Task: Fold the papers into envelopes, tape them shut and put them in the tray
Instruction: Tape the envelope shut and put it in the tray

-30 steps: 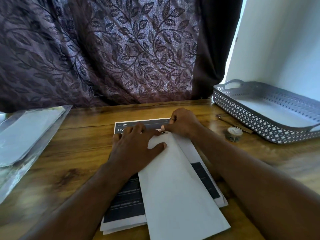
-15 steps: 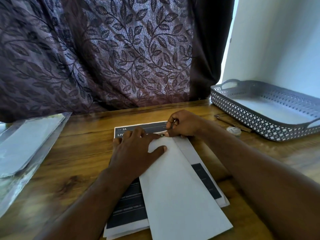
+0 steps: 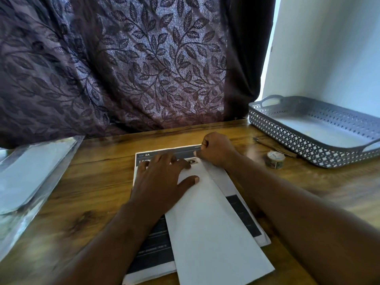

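A stack of papers [image 3: 152, 254] lies at the middle of the table [image 3: 92, 192], reaching its near edge; a folded sheet [image 3: 211, 233] lies on the stack; both hands rest on the sheet's far end, left hand [image 3: 162, 182] beside right hand [image 3: 216, 150]; a tape roll [image 3: 275, 159] and pen [image 3: 267, 144] lie right of them; behind those, a tray [image 3: 287, 140] sits at the far right corner; a plastic sleeve [image 3: 35, 171] lies along the left edge; a curtain [image 3: 131, 64] hangs behind.

Header band, upper centre of the frame: "2A" in white on the dark strip of the printed sheet [image 3: 164, 155], with a tiny word before it, too small to read.
Second line, just below: large white letters "LIVIN", cut off by the left hand [image 3: 162, 182].
Lower dark bands, lower centre: faint lines of print, illegible.
Tape roll [image 3: 275, 159], right: markings unreadable.
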`<state>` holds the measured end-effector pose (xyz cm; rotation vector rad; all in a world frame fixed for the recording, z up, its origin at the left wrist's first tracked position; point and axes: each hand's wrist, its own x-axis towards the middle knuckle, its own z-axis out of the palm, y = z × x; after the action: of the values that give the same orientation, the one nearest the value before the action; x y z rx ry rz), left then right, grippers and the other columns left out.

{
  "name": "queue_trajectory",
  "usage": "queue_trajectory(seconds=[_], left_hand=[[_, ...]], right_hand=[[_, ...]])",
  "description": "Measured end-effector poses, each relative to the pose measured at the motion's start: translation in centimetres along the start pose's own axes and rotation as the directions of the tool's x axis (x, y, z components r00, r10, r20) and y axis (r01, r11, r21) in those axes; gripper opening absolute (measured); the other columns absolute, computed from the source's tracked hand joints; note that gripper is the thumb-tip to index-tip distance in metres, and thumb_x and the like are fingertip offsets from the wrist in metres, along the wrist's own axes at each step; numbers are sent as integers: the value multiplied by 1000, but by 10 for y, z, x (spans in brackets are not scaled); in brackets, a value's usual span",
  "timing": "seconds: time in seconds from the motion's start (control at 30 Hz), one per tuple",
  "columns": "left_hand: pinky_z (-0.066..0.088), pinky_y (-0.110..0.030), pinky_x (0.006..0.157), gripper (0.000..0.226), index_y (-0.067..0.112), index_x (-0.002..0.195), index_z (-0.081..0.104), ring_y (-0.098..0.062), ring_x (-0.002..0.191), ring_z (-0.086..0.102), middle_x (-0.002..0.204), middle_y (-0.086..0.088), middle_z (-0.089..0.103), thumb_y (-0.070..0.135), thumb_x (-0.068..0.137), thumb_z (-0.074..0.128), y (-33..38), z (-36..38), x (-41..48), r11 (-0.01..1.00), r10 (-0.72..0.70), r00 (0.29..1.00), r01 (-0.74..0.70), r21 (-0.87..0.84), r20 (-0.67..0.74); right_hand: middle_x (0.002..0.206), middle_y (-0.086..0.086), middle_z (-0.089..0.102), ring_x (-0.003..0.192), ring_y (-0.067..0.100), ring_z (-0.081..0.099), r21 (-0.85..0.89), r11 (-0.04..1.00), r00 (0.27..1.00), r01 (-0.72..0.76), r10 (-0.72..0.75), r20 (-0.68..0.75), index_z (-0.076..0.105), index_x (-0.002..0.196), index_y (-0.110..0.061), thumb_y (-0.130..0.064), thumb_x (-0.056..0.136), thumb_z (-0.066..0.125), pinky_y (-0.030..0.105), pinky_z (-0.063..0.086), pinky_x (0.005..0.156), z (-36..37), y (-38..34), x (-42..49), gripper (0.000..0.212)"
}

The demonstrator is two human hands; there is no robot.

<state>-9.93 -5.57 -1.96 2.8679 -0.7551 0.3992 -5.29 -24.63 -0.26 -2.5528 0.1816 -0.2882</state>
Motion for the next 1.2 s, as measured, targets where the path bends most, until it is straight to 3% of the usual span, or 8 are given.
queue_trajectory(seconds=[0.17,0.27,0.43,0.57,0.73,0.9,1.07,1.2], left_hand=[[30,-42,110,58,41,136,44,-14,134,38,143,12,44,75,90,34,0,2,0,1000,-7,1000,7,-29,-5],[30,-41,109,69,33,140,38,-14,133,41,144,10,46,76,86,42,1,2,-1,994,-49,997,43,-96,-60],[24,-45,117,94,29,157,12,-18,145,32,158,4,34,80,84,41,3,0,1,988,-115,993,112,-108,-23],[24,-45,117,96,30,157,6,-19,146,32,160,3,32,80,83,41,3,0,1,984,-126,992,125,-130,-5],[26,-45,116,99,32,157,2,-21,143,36,158,3,34,79,83,46,5,-4,0,984,-131,991,125,-129,-40],[28,-44,115,99,31,156,5,-20,141,38,157,4,36,77,82,51,1,-4,1,979,-140,987,126,-157,-81],[36,-43,111,90,30,154,16,-19,134,44,148,4,44,68,84,58,-3,-4,2,974,-123,977,86,-208,-176],[49,-33,88,55,27,138,46,-16,108,57,115,9,59,37,89,69,-17,-4,5,883,-266,912,102,-457,-311]], right_hand=[[89,20,72,77,33,66,129,991,1000,-26,25,9,68,93,0,-23,96,61,46,58,76,-2,4,0,25],[85,12,67,71,22,58,112,994,998,18,-24,56,68,95,-4,-31,97,59,36,50,64,-1,1,-3,28],[89,0,64,81,14,56,59,994,984,96,-104,148,64,90,-15,-42,87,71,28,43,64,-2,-6,-4,28],[87,-7,62,79,9,56,106,984,971,144,-160,176,66,90,-18,-33,82,80,24,45,63,-6,-5,-4,22],[83,-4,67,76,13,64,323,941,970,100,-164,178,72,94,-12,-13,80,83,31,57,67,-12,-4,-2,18],[61,-8,64,45,-2,53,372,923,958,102,-191,212,76,95,-5,-16,86,78,14,41,44,-15,-2,-6,15],[66,0,63,46,4,53,364,921,957,137,-218,191,74,92,-2,-15,86,77,20,43,45,-12,-6,-4,14],[76,7,68,63,17,61,462,880,971,105,-191,143,73,92,-6,-11,87,76,23,47,49,-16,-4,-6,8]])
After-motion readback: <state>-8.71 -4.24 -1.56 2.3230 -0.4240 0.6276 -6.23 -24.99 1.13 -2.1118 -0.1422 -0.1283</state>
